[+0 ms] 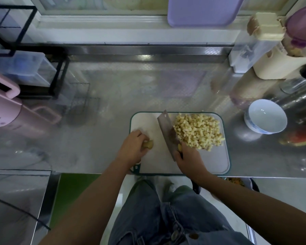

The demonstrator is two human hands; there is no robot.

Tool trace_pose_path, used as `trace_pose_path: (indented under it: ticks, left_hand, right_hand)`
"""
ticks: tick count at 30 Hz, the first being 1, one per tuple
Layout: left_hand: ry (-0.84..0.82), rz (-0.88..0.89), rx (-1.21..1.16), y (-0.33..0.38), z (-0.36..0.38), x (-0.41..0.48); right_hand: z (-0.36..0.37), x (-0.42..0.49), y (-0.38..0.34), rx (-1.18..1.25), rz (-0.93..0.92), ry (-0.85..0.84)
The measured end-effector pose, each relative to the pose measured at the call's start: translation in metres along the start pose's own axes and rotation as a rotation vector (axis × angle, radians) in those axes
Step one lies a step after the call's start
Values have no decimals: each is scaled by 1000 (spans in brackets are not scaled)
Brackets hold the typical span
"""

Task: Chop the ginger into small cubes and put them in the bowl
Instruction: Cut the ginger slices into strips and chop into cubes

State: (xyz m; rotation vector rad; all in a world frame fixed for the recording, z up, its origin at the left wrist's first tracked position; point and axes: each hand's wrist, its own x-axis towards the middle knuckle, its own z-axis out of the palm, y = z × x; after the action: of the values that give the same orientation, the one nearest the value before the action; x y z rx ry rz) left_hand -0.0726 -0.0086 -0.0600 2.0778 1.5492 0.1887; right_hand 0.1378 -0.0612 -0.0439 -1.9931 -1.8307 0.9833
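Head view, looking straight down at the tabletop (pixel 95 138): the cutting board (pixel 210 160) sits at the near edge, and most of the ginger is already a loose pile of cubes (pixel 198 131) on its right half; one small unchopped ginger knob (pixel 148 144) sits on the left half.

The left hand (pixel 132 147) has its fingers curled over that knob, pinning it to the board; the right hand (pixel 189 160) is wrapped round the handle of the cleaver (pixel 167 131), with the blade standing between the knob and the pile, so the hands are well apart.

My guess on handling: ginger is firm and fibrous, light, and a bit wet on the cut faces; a stub this small will want to roll or skid, so I'd lay it on a flat cut face and hold it from the top and the far side with fingertips tucked back; there's very little of it to hold. The cubes are light and crumbly as a heap; easier to scoop on the flat of the blade than to pinch up.

Containers: the white bowl (pixel 268 121) with blue on its outer wall sits right of the board, near but not touching; it looks empty, no ginger in it yet. The clear jug with a cream lid (pixel 254 41) stands further back on the right; can't tell what's inside.
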Motion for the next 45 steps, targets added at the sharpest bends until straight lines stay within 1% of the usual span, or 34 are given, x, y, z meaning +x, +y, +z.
trace_pose_path:
  ticks: [2,5,11,16,22,29,35,38,42,45]
  left_hand:
    - [28,-43,-44,3,2,1]
    - [71,-98,-78,14,9,5]
    - [152,-162,-114,30,18,8]
    - [201,-155,-159,30,17,5]
    - [207,-153,-182,34,16,8]
    - [185,-129,-167,36,12,9]
    - [142,-172,-144,35,11,10]
    - [150,-189,-137,32,11,6]
    - [168,-209,-131,31,11,2]
    - [178,-219,-147,33,11,3]
  right_hand:
    - [-7,6,1,1,29,23]
    - [-14,12,-1,-19,-6,23]
    - [-13,13,-17,-149,-149,-79]
    - [-9,16,-25,-242,-145,-138]
    - [-5,22,-31,-287,-129,-173]
    - [7,24,-28,-283,-88,-114]
    - [2,30,-28,-210,-135,-93]
    - [-4,28,-28,-187,-166,-68]
    - [-3,25,-28,-230,-164,-142]
    - [0,26,-29,-255,-145,-164]
